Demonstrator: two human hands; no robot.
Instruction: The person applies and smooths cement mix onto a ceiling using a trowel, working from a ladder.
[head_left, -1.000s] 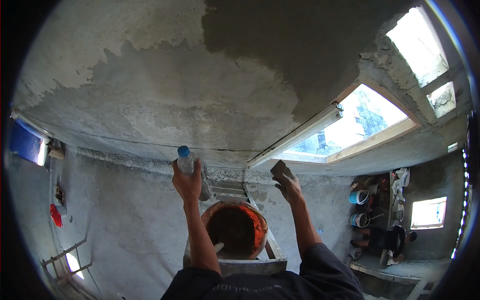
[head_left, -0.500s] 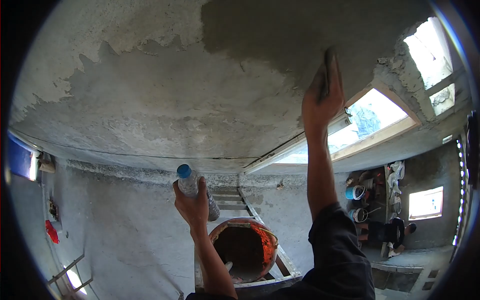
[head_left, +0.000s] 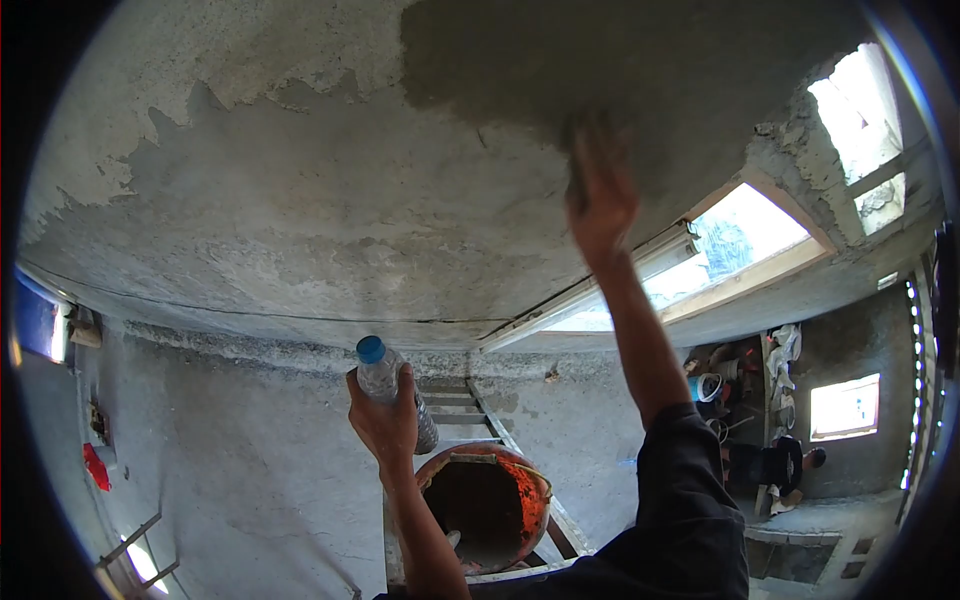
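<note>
Left hand (head_left: 384, 428) clasps a bottle (head_left: 380, 380), probably light, squeezable, best held mid-body; right hand (head_left: 602, 195) blurred near wall (head_left: 300, 180), grip unclear.

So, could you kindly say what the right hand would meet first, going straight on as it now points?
Most likely the dark grey-brown, plaster-like wall patch; blur hides whether the right hand touches it.

There is room between bottle (head_left: 380, 376) and right forearm (head_left: 634, 330), with the bucket (head_left: 533, 500) obstructing below.
</note>
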